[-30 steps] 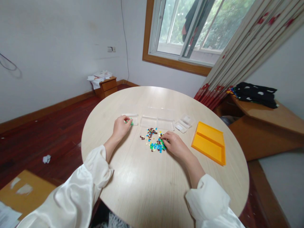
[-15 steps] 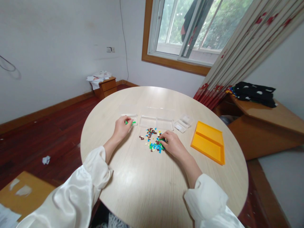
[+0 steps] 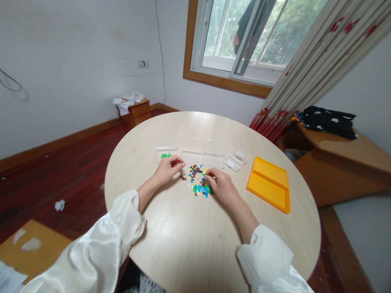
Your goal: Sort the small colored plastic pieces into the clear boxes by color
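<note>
A loose pile of small plastic building bricks (image 3: 200, 189) in blue, green, brown, yellow and cream lies mid-table. My right hand (image 3: 220, 183) is at the pile's right edge, thumb and forefinger pinched on a small green brick (image 3: 204, 174). To the upper left of the pile is my left hand (image 3: 168, 169), its thumb and fingertips drawn together with no brick visible between them. Just behind that hand, a clear plastic tray (image 3: 158, 154) holds several green bricks (image 3: 165, 155).
Behind the pile stands a clear box (image 3: 202, 158) with two compartments. A smaller clear case (image 3: 234, 162) lies open to its right. Farther right is a yellow divided tray (image 3: 269, 185). All rest on a round wooden table (image 3: 186, 240).
My left hand has moved right, away from the tray of green bricks and towards the pile, uncovering those bricks. My right hand stays at the pile, its fingertips slightly raised.
</note>
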`<state>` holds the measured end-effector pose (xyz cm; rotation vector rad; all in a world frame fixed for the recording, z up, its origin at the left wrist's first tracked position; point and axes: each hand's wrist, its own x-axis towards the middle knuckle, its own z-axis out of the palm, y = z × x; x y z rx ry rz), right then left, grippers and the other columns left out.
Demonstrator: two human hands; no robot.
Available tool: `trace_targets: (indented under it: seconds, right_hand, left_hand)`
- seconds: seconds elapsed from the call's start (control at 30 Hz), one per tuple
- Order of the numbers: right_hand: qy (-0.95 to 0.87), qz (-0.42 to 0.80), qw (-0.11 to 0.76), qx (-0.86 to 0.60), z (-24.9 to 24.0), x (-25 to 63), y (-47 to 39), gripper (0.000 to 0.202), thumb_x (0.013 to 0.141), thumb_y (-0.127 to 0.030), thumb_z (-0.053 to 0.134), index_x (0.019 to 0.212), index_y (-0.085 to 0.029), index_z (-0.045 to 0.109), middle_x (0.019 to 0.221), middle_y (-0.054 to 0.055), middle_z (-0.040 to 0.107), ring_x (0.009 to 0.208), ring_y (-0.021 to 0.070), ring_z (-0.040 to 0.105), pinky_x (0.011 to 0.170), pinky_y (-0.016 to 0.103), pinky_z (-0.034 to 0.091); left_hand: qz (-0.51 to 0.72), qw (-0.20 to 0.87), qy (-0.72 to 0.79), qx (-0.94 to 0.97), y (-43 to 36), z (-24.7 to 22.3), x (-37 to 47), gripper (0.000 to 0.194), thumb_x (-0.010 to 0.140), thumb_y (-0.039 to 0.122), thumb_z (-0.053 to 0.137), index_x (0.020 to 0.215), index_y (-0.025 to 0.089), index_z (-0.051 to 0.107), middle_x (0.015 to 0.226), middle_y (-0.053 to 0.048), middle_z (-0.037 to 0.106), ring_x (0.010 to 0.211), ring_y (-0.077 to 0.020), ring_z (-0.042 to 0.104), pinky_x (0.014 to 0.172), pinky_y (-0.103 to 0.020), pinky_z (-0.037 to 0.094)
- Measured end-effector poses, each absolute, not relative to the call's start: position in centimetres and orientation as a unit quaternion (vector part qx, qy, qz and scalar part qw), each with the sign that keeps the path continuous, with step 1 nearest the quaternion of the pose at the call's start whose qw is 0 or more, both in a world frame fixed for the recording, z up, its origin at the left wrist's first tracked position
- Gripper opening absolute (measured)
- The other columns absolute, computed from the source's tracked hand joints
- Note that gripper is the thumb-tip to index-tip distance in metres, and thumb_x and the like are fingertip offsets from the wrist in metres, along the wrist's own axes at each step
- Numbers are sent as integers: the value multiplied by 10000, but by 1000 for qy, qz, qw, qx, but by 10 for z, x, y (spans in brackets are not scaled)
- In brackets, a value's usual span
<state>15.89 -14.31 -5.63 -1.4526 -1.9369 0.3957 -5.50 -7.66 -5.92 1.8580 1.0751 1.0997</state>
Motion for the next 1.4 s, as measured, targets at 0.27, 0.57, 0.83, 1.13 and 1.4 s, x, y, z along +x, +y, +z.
trace_targets:
  seconds: [0.27, 0.57, 0.83, 1.13, 1.4]
  right_hand:
    - [-730, 180, 391, -531, -57, 152, -144, 128, 797, -194, 519, 808, -178, 646, 817, 54, 694, 744, 168, 623, 728, 294, 472]
    - [-675, 297, 454, -500, -60, 138, -148, 105, 764, -236, 575, 833, -186, 636, 792, 29, 691, 739, 160, 641, 716, 287, 500]
    - [-686, 279, 439, -509, -52, 143, -148, 148, 798, -273, 544, 857, -184, 645, 819, 45, 696, 707, 158, 631, 679, 287, 496]
    - [-744, 175, 316, -563, -55, 186, -140, 146, 779, -170, 515, 776, -170, 660, 740, 45, 649, 669, 148, 563, 659, 279, 448]
    - [-777, 166, 241, -558, -55, 188, -142, 122, 737, -138, 564, 797, -157, 669, 764, 44, 606, 694, 141, 551, 663, 265, 434]
  left_hand:
    - [357, 462, 342, 736, -88, -61, -45, 186, 736, 293, 626, 784, 116, 661, 719, -42, 648, 612, -107, 545, 578, -224, 422]
    - [345, 507, 287, 736, -97, -64, -37, 270, 705, 321, 683, 882, 117, 686, 698, -17, 625, 562, -77, 466, 535, -205, 349]
    - [363, 483, 311, 733, -94, -63, -37, 168, 709, 273, 654, 791, 131, 690, 742, -42, 661, 639, -113, 538, 599, -230, 399]
    - [512, 257, 536, 620, -56, -66, -72, 138, 690, 283, 610, 690, 146, 625, 610, 8, 571, 560, -112, 464, 556, -241, 352]
    - [441, 122, 621, 637, -44, -71, -89, 145, 727, 262, 562, 770, 155, 651, 771, -47, 651, 748, -185, 569, 704, -286, 403]
